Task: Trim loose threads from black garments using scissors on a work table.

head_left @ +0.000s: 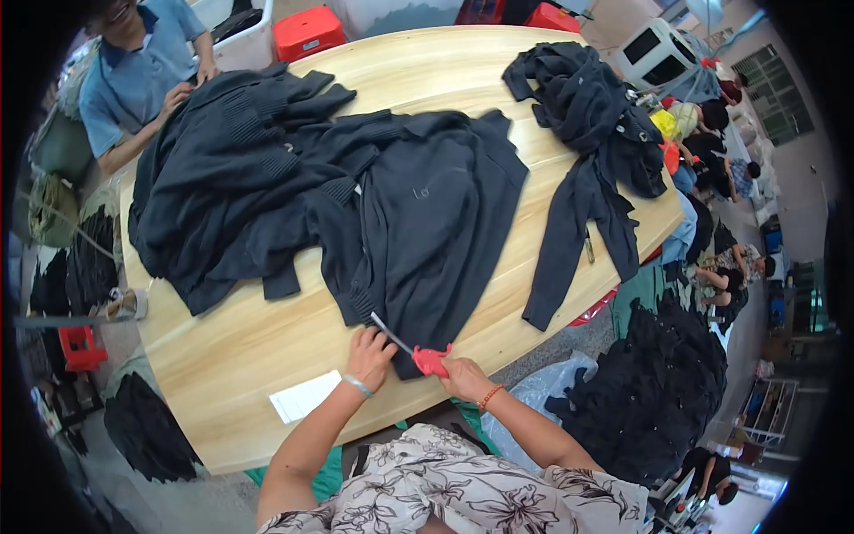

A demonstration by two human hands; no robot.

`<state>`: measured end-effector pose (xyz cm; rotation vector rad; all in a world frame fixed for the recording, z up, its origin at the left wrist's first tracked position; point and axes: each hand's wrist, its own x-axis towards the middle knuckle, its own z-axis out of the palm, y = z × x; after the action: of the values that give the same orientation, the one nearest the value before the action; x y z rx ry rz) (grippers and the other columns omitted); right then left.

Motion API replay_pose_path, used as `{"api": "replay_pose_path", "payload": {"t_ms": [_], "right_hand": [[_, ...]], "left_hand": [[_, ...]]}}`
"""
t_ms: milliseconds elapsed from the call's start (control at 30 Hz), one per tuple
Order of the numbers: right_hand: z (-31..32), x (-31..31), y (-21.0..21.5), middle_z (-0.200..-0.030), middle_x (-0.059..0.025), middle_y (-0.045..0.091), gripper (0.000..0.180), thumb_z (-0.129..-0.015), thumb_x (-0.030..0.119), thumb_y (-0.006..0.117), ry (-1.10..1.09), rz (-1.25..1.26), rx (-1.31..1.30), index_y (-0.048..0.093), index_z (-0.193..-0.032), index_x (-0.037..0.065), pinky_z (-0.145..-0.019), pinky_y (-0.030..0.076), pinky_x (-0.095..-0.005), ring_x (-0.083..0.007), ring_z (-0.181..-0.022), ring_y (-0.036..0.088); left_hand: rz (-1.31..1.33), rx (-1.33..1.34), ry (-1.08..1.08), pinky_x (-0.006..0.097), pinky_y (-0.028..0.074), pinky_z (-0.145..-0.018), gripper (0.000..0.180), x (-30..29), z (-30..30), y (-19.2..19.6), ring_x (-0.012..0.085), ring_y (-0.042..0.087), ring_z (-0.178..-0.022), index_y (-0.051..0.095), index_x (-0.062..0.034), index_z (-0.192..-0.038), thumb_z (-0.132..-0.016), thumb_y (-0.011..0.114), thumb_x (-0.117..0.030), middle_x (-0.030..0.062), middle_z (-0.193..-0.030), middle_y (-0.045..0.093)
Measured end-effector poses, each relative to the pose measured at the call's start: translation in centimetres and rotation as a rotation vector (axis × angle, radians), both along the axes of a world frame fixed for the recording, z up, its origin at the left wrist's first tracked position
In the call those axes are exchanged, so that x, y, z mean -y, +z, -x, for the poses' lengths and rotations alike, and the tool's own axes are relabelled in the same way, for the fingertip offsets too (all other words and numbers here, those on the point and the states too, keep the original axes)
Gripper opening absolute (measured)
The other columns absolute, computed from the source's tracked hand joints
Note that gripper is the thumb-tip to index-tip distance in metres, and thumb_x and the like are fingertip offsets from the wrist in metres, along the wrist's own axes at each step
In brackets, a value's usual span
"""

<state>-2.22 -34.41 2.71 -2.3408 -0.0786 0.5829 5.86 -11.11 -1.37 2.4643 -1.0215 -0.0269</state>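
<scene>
A dark navy knit sweater (427, 205) lies spread on the wooden table in front of me, with a light mark on its chest. My left hand (369, 360) is at its near edge, fingers bent and closed at the ribbed cuff. My right hand (465, 380) grips red-handled scissors (431, 360). Their metal blade points up and left, over the sweater beside my left fingers. Whether the blades are apart or together I cannot tell. Left of this sweater, and touching it, is a heap of similar dark garments (213, 187).
Another person's hands (178, 96) rest on the heap at the far left. More dark garments (578, 107) lie at the right of the table (231, 374), with a small brass-coloured object (589, 247). White paper (302, 397) lies near my left forearm. A large dark pile (658, 383) is on the floor.
</scene>
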Motion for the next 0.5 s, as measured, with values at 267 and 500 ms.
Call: {"api": "replay_pose_path", "payload": {"t_ms": [267, 500], "right_hand": [[-5.4, 3.6, 3.8, -0.083, -0.0213, 0.065, 0.012, -0.079, 0.014, 0.061, -0.157, 0.043, 0.281, 0.063, -0.088, 0.006, -0.070, 0.050, -0.0514, -0.0430, -0.079, 0.062], [-20.0, 4.7, 3.2, -0.081, -0.0241, 0.065, 0.039, -0.083, 0.039, 0.068, -0.306, 0.283, 0.219, 0.063, -0.092, 0.001, -0.071, 0.050, -0.0475, -0.0413, -0.080, 0.064]], "left_hand": [[-0.352, -0.044, 0.385, 0.045, 0.042, -0.079, 0.012, -20.5, 6.2, 2.7, 0.0318, 0.054, -0.089, 0.059, -0.0107, -0.071, -0.060, 0.062, -0.006, 0.0106, -0.085, 0.055], [-0.525, -0.191, 0.651, 0.044, 0.046, -0.070, 0.010, -24.7, 7.7, 1.7, 0.0316, 0.056, -0.087, 0.062, -0.0098, -0.074, -0.066, 0.060, -0.004, 0.0110, -0.093, 0.056]]}}
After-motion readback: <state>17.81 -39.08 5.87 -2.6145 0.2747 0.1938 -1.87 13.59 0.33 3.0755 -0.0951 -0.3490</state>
